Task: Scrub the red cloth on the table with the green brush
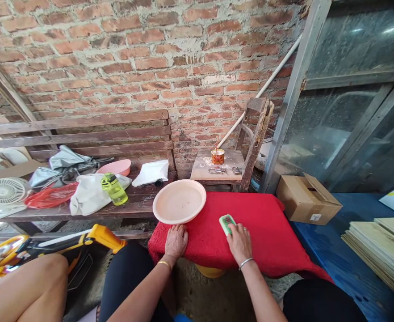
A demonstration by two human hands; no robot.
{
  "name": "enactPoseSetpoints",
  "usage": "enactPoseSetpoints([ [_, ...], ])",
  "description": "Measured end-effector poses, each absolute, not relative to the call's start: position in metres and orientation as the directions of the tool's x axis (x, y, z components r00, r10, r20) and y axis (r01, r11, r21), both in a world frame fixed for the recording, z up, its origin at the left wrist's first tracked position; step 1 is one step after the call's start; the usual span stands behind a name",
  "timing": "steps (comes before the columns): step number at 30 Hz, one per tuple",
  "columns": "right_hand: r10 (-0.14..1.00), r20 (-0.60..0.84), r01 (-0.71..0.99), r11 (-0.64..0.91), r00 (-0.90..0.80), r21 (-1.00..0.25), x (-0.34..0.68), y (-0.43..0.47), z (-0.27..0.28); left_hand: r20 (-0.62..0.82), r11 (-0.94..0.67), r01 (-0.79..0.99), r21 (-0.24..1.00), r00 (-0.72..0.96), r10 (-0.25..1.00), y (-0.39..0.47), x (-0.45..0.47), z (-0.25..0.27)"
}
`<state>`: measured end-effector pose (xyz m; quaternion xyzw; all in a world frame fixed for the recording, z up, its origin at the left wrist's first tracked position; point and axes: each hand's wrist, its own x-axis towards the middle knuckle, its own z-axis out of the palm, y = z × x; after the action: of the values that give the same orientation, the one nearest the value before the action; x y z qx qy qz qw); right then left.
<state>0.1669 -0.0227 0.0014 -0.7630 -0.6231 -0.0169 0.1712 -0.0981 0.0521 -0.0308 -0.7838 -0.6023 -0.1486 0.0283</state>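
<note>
My right hand (pixel 240 245) is closed around the near end of a small green-and-white oblong thing (pixel 225 219) with dark reddish marks on top. It is over the red cloth (pixel 260 219) that covers a low table; what exactly it is, I cannot make out. My left hand (pixel 176 241) lies flat on the cloth's left part, fingers stretched towards the front rim of a pale pink basin (pixel 179 201). Whether the fingertips touch the basin is hard to see. The basin looks empty apart from a few specks and sits at the cloth's back left corner.
A wooden bench (pixel 140 179) on the left bears a green bottle (pixel 114 189), bags and a white fan (pixel 6 191). Behind the cloth stands a wooden chair (pixel 199 165) with a red tin (pixel 217 156). Right: a cardboard box (pixel 307 199) and stacked sheets (pixel 378 255). Another person's leg (pixel 32 286) is at left.
</note>
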Motion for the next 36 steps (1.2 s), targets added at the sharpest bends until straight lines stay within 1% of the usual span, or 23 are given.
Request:
enactPoseSetpoints([
  [3,0.883,0.237,0.910,-0.365,0.405,-0.195,0.226,-0.034,0.002,0.260,-0.272,0.951,0.145,0.228,0.938,0.052,-0.098,-0.030],
  [7,0.707,0.308,0.769,-0.611,0.637,-0.188,0.302,-0.071,-0.010,0.240,-0.268,0.951,0.153,0.227,0.944,0.051,-0.096,-0.028],
  [11,0.523,0.323,0.606,-0.750,0.789,-0.264,0.351,-0.105,-0.026,0.212,-0.258,0.954,0.153,0.223,0.952,0.050,-0.094,-0.024],
  [13,0.452,0.372,0.567,-0.764,0.811,-0.309,0.359,-0.108,-0.028,0.194,-0.247,0.957,0.151,0.216,0.957,0.050,-0.094,-0.023],
  [14,0.457,0.416,0.597,-0.734,0.786,-0.323,0.356,-0.105,-0.028,0.188,-0.243,0.958,0.151,0.214,0.959,0.050,-0.094,-0.022],
  [15,0.492,0.464,0.658,-0.678,0.737,-0.328,0.349,-0.100,-0.026,0.185,-0.242,0.958,0.152,0.213,0.959,0.050,-0.093,-0.022],
  [17,0.619,0.523,0.808,-0.499,0.586,-0.314,0.325,-0.086,-0.023,0.186,-0.244,0.957,0.154,0.215,0.959,0.049,-0.093,-0.020],
  [19,0.740,0.508,0.896,-0.330,0.441,-0.298,0.294,-0.072,-0.021,0.185,-0.248,0.957,0.153,0.219,0.958,0.049,-0.093,-0.019],
  [21,0.818,0.447,0.926,-0.259,0.362,-0.276,0.269,-0.064,-0.021,0.180,-0.248,0.957,0.148,0.220,0.959,0.049,-0.094,-0.018],
  [23,0.849,0.379,0.925,-0.291,0.367,-0.244,0.263,-0.065,-0.021,0.179,-0.251,0.957,0.145,0.225,0.958,0.049,-0.094,-0.018],
  [25,0.826,0.332,0.889,-0.405,0.456,-0.215,0.279,-0.075,-0.022,0.184,-0.256,0.956,0.144,0.228,0.956,0.049,-0.094,-0.018],
  [27,0.734,0.324,0.802,-0.560,0.597,-0.208,0.309,-0.091,-0.022,0.191,-0.259,0.955,0.144,0.230,0.954,0.049,-0.094,-0.019],
  [29,0.608,0.345,0.692,-0.683,0.715,-0.233,0.338,-0.102,-0.021,0.197,-0.259,0.955,0.145,0.229,0.953,0.048,-0.093,-0.020],
  [30,0.560,0.363,0.658,-0.708,0.745,-0.257,0.347,-0.104,-0.021,0.199,-0.258,0.955,0.145,0.227,0.953,0.048,-0.092,-0.020],
  [31,0.541,0.385,0.654,-0.703,0.748,-0.281,0.351,-0.103,-0.020,0.203,-0.257,0.955,0.147,0.225,0.953,0.048,-0.092,-0.021],
  [32,0.558,0.410,0.685,-0.662,0.721,-0.305,0.347,-0.098,-0.019,0.207,-0.254,0.955,0.150,0.221,0.953,0.048,-0.092,-0.021],
  [33,0.609,0.435,0.746,-0.583,0.664,-0.323,0.336,-0.090,-0.019,0.210,-0.252,0.955,0.154,0.217,0.953,0.048,-0.091,-0.022],
  [34,0.678,0.457,0.817,-0.469,0.576,-0.334,0.318,-0.081,-0.019,0.211,-0.250,0.955,0.158,0.214,0.954,0.048,-0.091,-0.022],
  [36,0.814,0.473,0.922,-0.184,0.337,-0.341,0.265,-0.062,-0.020,0.211,-0.246,0.956,0.162,0.210,0.955,0.048,-0.091,-0.022],
])
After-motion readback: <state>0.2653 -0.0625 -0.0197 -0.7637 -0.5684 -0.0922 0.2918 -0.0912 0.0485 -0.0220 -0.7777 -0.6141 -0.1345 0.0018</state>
